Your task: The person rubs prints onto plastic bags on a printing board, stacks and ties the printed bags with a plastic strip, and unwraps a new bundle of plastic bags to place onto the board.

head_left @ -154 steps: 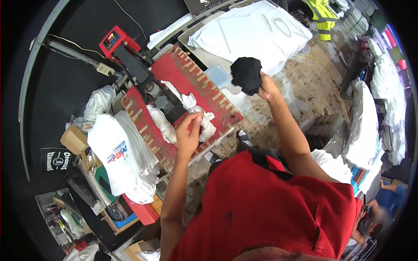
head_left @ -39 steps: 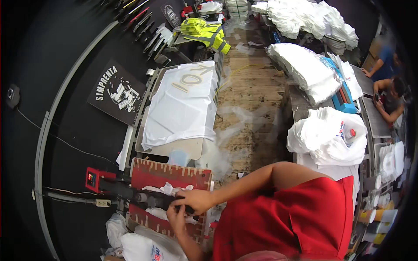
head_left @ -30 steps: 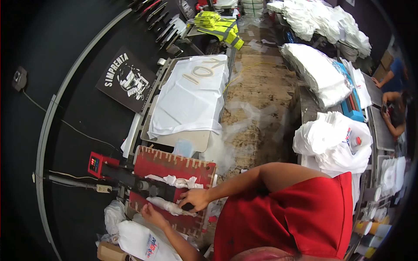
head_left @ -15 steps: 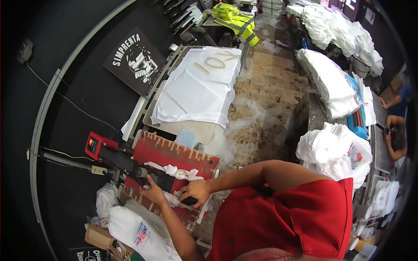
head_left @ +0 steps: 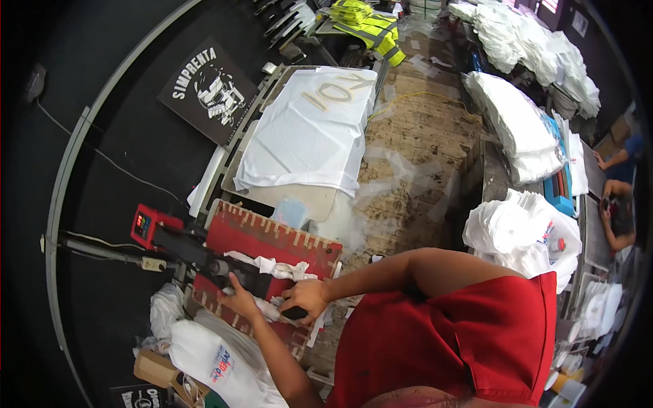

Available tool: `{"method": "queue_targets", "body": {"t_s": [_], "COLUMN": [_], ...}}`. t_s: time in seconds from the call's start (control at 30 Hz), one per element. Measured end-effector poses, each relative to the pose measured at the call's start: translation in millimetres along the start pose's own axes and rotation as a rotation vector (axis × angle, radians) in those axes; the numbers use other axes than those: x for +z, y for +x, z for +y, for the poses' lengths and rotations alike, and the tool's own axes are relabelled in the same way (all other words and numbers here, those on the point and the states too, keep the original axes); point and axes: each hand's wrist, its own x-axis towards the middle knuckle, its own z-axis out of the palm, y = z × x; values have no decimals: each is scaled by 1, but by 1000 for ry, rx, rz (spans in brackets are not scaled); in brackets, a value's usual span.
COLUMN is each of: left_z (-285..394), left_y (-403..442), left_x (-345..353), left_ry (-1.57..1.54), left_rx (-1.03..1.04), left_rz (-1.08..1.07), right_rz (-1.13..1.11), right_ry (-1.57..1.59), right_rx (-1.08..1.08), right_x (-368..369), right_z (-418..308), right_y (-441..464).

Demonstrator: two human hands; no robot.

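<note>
My right hand (head_left: 306, 298) is wrapped round the black handle (head_left: 295, 313) of a red heat press (head_left: 275, 236). My left hand (head_left: 241, 302) lies against the press beside its dark central arm (head_left: 194, 248), with the thumb raised and apart from the fingers; its fingertips are partly hidden. White crumpled cloth (head_left: 289, 270) runs along the top of the press between the red panels. A red control box (head_left: 154, 228) with a lit display sits at the far left end of the arm.
White printed bags (head_left: 211, 357) hang below the press. Beyond it, a white cloth (head_left: 306, 132) covers a board. More white bags (head_left: 507, 224), a plastic-wrapped bundle (head_left: 517, 129) and a blue tray (head_left: 558, 197) stand at right. Another person's arm (head_left: 617, 234) shows at the right edge.
The view has shifted very slightly. Both hands stay in the same places on the press.
</note>
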Motion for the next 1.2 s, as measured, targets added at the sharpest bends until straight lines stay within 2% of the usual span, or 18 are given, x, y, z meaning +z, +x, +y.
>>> {"method": "queue_targets", "body": {"t_s": [0.13,0.2,0.23,0.27,0.3,0.33,0.4,0.5,0.6,0.67,0.97,1.03,1.07,1.13,1.2], "left_z": [13,4,0,-40,-32,-37,-12,-5,1,2,10,3,-23,-40,-32], "left_y": [-3,5,10,36,35,37,25,28,26,29,21,32,53,64,55], "left_x": [-13,-13,-14,5,-8,-3,-28,-31,-34,-34,-40,-39,-18,-2,-8], "left_ry": [-91,-118,-172,-292,-430,-453,-585,-428,-378,-382,-448,-694,-666,-538,-467], "left_rx": [-104,-87,-139,-155,-106,-241,-287,-405,-394,-414,-444,-371,-367,-470,-466], "left_rz": [-57,-49,-111,-185,-342,-276,-453,-453,-417,-426,-441,-687,-738,-613,-549], "right_rz": [-15,-96,-126,-156,-156,-145,-143,-172,-156,-144,-78,-25,-18,26,-20], "right_ry": [-7,-76,-99,-126,-148,-179,-220,-221,-238,-235,-264,-263,-259,-236,-235], "right_rx": [-41,-10,-5,2,-26,-47,-31,-18,-41,-76,25,2,2,-46,33], "right_x": [7,6,4,5,7,6,8,7,6,7,15,23,26,29,24], "right_z": [6,2,2,2,2,3,1,-2,-3,-2,-10,-6,-4,2,-9], "right_y": [4,9,13,16,17,19,22,24,22,25,23,22,21,19,22]}}
